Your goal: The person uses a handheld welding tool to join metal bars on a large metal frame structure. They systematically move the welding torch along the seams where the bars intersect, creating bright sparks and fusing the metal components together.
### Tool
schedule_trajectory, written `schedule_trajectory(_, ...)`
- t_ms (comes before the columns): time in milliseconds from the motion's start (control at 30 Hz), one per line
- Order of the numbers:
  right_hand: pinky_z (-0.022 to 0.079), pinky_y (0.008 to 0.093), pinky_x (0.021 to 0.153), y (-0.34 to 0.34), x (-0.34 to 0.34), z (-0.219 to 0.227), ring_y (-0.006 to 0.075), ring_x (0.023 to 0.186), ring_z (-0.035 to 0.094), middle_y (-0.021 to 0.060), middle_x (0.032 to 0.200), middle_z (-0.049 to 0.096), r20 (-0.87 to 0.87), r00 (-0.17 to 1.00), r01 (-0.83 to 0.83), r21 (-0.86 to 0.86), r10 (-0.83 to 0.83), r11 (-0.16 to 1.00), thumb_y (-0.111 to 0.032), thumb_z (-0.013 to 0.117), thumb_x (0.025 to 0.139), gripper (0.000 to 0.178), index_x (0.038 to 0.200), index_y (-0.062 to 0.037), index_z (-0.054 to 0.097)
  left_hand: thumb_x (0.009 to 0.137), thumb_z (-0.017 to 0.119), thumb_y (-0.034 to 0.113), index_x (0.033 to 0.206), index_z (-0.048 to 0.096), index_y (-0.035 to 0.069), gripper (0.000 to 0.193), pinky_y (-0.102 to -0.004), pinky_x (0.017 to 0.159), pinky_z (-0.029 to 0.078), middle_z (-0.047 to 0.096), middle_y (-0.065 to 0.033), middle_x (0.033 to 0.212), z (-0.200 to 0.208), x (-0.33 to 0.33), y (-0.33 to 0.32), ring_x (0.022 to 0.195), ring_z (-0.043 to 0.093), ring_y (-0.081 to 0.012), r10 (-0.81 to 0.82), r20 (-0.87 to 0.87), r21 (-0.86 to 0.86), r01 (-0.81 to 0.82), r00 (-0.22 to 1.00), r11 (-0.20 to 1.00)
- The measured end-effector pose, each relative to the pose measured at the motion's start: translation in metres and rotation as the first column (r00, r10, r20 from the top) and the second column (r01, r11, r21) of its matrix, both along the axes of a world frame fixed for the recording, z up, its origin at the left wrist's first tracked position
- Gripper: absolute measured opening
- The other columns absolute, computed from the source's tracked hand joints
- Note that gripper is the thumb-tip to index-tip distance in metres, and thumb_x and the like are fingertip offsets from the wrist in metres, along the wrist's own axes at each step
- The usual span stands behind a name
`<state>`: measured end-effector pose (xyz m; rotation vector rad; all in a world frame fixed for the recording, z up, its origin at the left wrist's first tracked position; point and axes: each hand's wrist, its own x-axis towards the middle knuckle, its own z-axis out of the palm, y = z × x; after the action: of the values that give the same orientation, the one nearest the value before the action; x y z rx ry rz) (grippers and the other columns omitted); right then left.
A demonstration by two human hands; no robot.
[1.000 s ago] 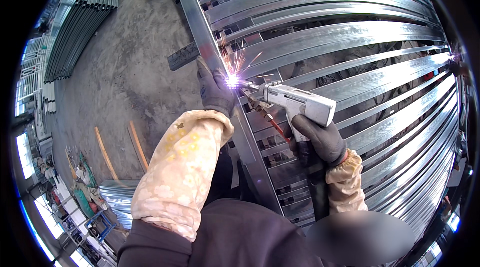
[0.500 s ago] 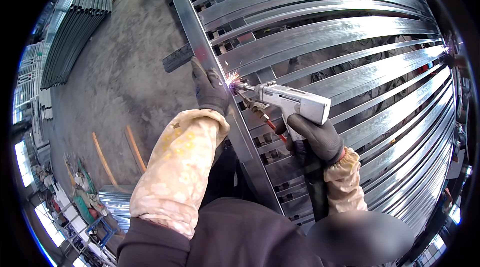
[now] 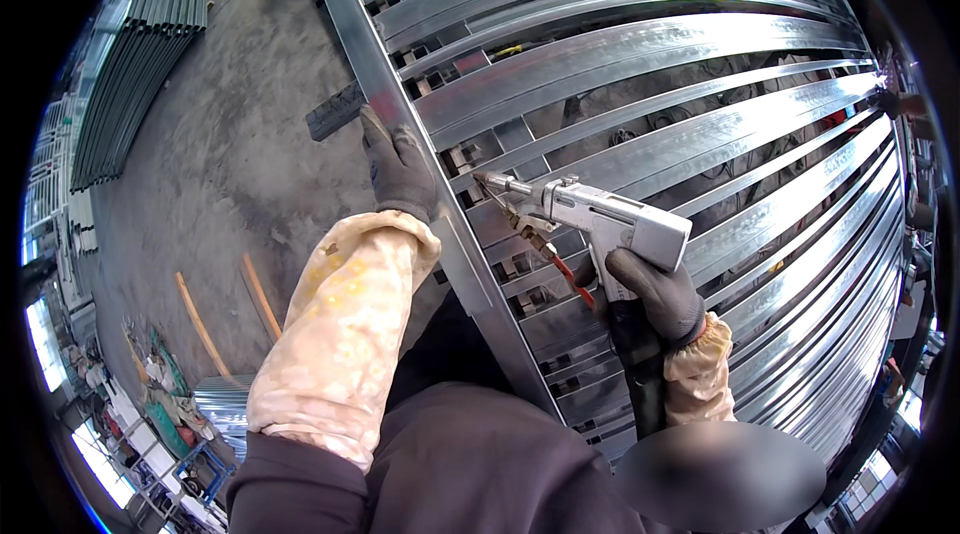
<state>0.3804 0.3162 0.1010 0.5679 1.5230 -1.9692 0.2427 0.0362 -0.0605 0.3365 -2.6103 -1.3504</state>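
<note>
My left hand (image 3: 402, 172), in a dark glove, lies along the outer side of a long grey metal rail (image 3: 362, 52), its fingers stretched out and touching it. My right hand (image 3: 662, 300), gloved too, is wrapped round the grip of a silver welding gun (image 3: 618, 217). The gun's nozzle points left, just right of the rail, over the slat ends; no spark shows there. A thin pipe with a red hose (image 3: 570, 277) runs beneath its barrel. Many parallel shiny metal slats (image 3: 640, 59) stretch rightward from the rail.
Bundled metal tubes (image 3: 150, 54) lie at the far left. A dark block (image 3: 335, 112) juts from under the rail. Two wooden strips (image 3: 203, 324) lie on the concrete floor (image 3: 240, 154). At the far right edge, a purple-white glow shows beside another person's dark-gloved hand (image 3: 892, 102).
The bright arc and sparks at the nozzle are gone. The gun has shifted right and slightly down, its tip off the rail. My left hand stays on the rail.
</note>
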Motion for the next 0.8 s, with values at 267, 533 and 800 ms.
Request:
schedule_trajectory(267, 0.053, 0.0261, 0.056, 0.000, 0.006, -0.003, 0.0133, 0.064, 0.065, 0.0100, 0.091, 0.071, -0.001, 0.998, 0.067, 0.021, -0.067, 0.998, -0.020, 0.062, 0.098, 0.053, 0.145, -0.0020, 0.048, 0.104, 0.049, 0.019, 0.161, 0.014, -0.001, 0.070, -0.0369, 0.120, 0.030, 0.034, -0.0260, 0.159, -0.002, 0.002, -0.006, 0.148, 0.035, -0.0315, -0.080, 0.050, 0.152, 0.071, 0.996, 0.986)
schedule_trajectory(533, 0.054, 0.0266, 0.060, 0.033, 0.017, -0.003, 0.0149, 0.067, 0.067, 0.0117, 0.092, 0.073, -0.043, 0.985, 0.166, 0.030, -0.164, 0.986, -0.022, 0.062, 0.099, 0.044, 0.134, 0.0034, 0.055, 0.073, 0.084, 0.028, 0.160, -0.009, -0.002, 0.131, -0.0401, 0.123, 0.029, 0.018, -0.0347, 0.161, 0.065, 0.045, 0.019, 0.151, 0.025, -0.0428, -0.139, 0.472, -0.208, 0.263, 0.871, 0.942)
schedule_trajectory(800, 0.054, 0.0281, 0.058, 0.023, 0.013, 0.002, 0.0153, 0.065, 0.066, 0.0117, 0.091, 0.071, -0.027, 0.995, 0.098, -0.001, -0.098, 0.995, -0.022, 0.062, 0.099, 0.045, 0.136, 0.0021, 0.054, 0.072, 0.084, 0.033, 0.161, -0.005, -0.002, 0.130, -0.0430, 0.119, 0.035, 0.026, -0.0373, 0.156, 0.067, 0.039, 0.034, 0.146, 0.034, -0.0461, 0.015, 0.536, -0.345, 0.203, 0.844, 0.916)
